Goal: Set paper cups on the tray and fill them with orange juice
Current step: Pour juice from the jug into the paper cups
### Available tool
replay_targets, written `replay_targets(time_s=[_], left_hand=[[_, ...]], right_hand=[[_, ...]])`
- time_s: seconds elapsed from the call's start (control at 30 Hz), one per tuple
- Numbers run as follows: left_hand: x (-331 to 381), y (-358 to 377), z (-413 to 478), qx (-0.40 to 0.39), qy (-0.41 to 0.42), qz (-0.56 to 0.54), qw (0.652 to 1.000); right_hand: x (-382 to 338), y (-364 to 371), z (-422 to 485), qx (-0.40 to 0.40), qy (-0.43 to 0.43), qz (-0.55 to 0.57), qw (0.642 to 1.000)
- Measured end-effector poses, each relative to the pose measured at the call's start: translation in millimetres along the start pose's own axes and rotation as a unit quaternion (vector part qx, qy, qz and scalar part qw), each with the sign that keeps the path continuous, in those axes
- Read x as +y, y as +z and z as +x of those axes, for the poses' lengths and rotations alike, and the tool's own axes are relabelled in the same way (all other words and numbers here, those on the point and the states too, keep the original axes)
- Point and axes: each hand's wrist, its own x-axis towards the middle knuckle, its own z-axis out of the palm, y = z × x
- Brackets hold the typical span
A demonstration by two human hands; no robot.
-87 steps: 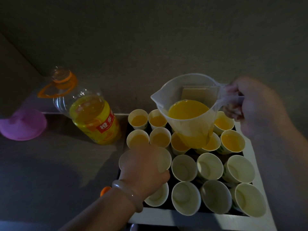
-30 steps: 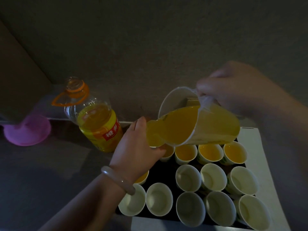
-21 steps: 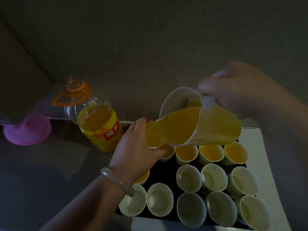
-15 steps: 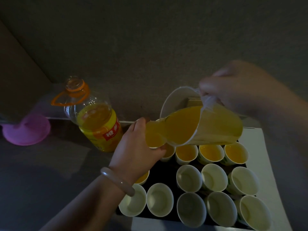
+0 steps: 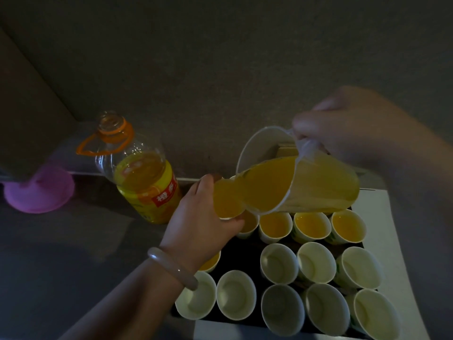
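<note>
The left hand [image 5: 198, 224] grips a paper cup [image 5: 226, 201] above the tray [image 5: 392, 241], at its 10 o'clock corner. The right hand [image 5: 348, 128] grasps the handle of a tilted jug [image 5: 313, 190], whose juice reaches into this cup. Filled cups [image 5: 311, 225] stand toward 12 o'clock on the tray and empty cups [image 5: 316, 263] toward 6 o'clock. A juice bottle [image 5: 144, 185] stands at 9 o'clock from the held cup.

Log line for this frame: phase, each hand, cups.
phase: pouring | right hand: tilts jug | left hand: holds cup at spout | tray: far row filled, near row empty
</note>
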Motion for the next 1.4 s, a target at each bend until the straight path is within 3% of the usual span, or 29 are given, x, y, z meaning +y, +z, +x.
replay_targets(time_s=[0.83, 1.03, 1.4], left_hand=[[5.6, 2.9, 2.7, -0.013, 0.015, -0.012, 1.000], [3.8, 2.4, 2.3, -0.001, 0.013, -0.038, 0.999], [2.1, 7.5, 1.0, -0.027, 0.017, -0.027, 0.999]], right_hand=[[14.0, -3.5, 0.6, 0.009, 0.011, 0.049, 0.999], [33.2, -0.6, 0.5, 0.015, 0.018, 0.158, 0.987], [85.2, 8.0, 3.8, 0.093, 0.138, 0.384, 0.908]])
